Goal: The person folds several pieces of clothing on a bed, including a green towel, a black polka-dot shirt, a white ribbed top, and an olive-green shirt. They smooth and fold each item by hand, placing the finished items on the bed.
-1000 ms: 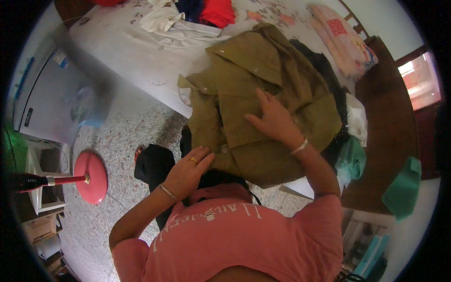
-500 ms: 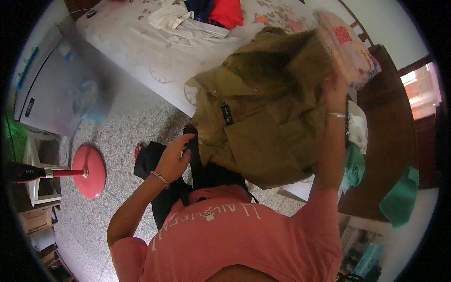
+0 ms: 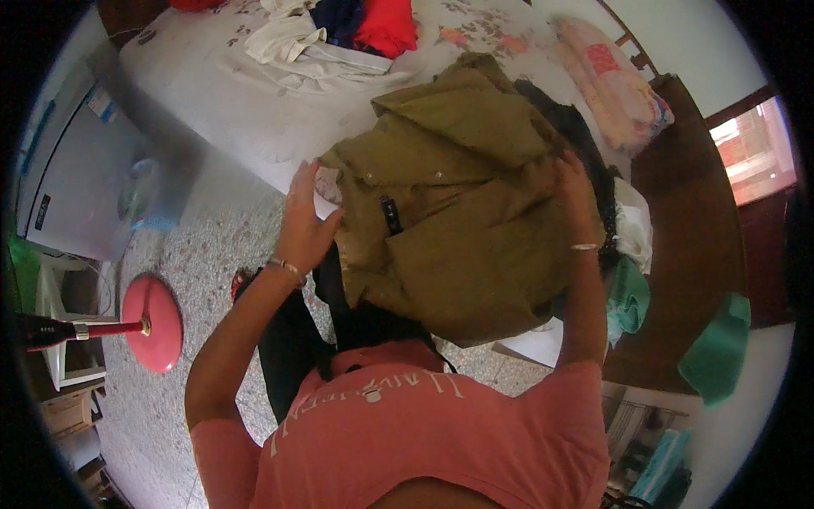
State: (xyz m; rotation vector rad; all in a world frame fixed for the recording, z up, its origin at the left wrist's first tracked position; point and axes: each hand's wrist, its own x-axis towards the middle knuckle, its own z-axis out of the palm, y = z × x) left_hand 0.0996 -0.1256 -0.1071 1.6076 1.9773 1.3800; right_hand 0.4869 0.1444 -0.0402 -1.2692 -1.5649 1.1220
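An olive-brown shirt (image 3: pixel 475 246) with small buttons and a dark tag lies spread over the near edge of the bed and towards my lap. My left hand (image 3: pixel 307 222) is at the shirt's left edge, fingers stretched up and thumb apart, pointing at the cloth. On the shirt's right side rests my right hand (image 3: pixel 577 191), slightly blurred, its fingers laid along the fabric. A dark cloth (image 3: pixel 564 114) shows from beneath the shirt's far right side.
White clothes (image 3: pixel 297 51) and a red cloth (image 3: pixel 386 30) are heaped on the bed (image 3: pixel 195 89). A folded pink quilt (image 3: pixel 610 81) lies far right, beside the brown wooden headboard (image 3: pixel 691 212). Leftward are a grey fridge (image 3: pixel 80 178) and a red round stand base (image 3: pixel 153 327).
My right hand has come down from the shirt's raised far right corner, and that part now lies flatter. My left hand has moved up along the left edge, its fingers straightening.
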